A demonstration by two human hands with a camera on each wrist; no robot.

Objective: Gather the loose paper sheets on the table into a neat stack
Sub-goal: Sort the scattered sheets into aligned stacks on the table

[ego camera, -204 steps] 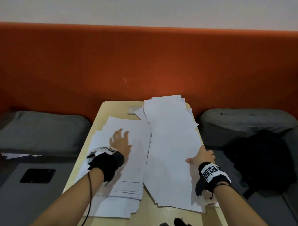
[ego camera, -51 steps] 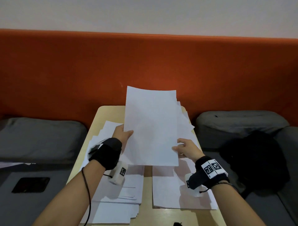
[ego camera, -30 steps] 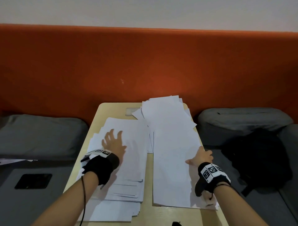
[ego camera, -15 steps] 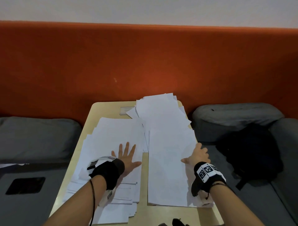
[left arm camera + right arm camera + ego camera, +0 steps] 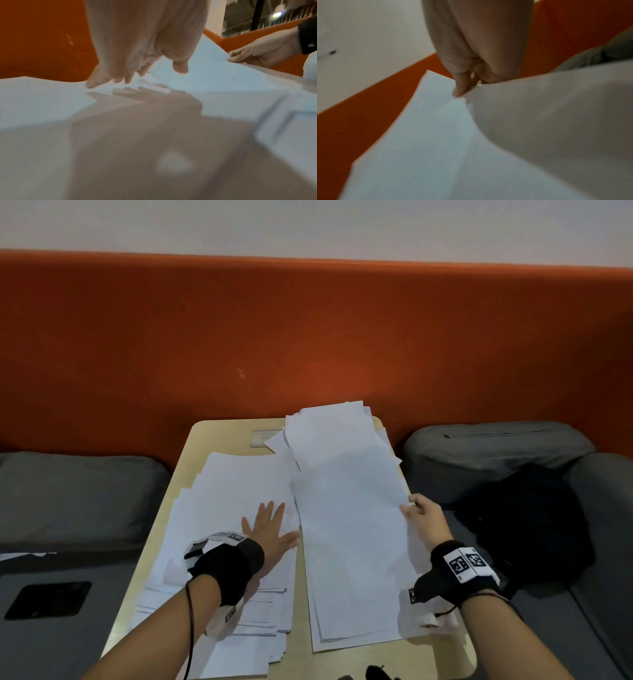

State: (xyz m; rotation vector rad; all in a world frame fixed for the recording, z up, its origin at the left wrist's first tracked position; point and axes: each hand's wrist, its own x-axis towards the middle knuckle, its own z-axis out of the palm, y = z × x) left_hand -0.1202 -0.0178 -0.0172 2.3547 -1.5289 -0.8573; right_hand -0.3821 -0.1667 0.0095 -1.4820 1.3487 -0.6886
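Two piles: your loose paper sheets lie in a left pile (image 5: pixel 236 508) and a right pile (image 5: pixel 346 525) on the table (image 5: pixel 226 433), side by side, with a narrow strip of bare tabletop between their near halves.
Left pile: fanned and untidy; many sheet edges stick out at its near end.
Right pile: longer, reaching to the table's far edge, where its sheets splay at different angles.
Top sheet: the uppermost sheet of the right pile (image 5: pixel 423 142) is raised at its right edge, where you hold it.
Your left hand (image 5: pixel 270 529): fingers straight and spread, over the right part of the left pile; the left wrist view shows the fingertips (image 5: pixel 96 82) at the paper, with the palm's shadow beneath.
Your right hand (image 5: pixel 424 518): thumb and fingers pinched together on the top sheet's right edge, at the table's right side.
Around you: an orange padded backrest (image 5: pixel 308 337) stands behind the table, grey cushions (image 5: pixel 68 494) lie on both sides, and a black bag (image 5: pixel 527 525) rests on the seat to your right.
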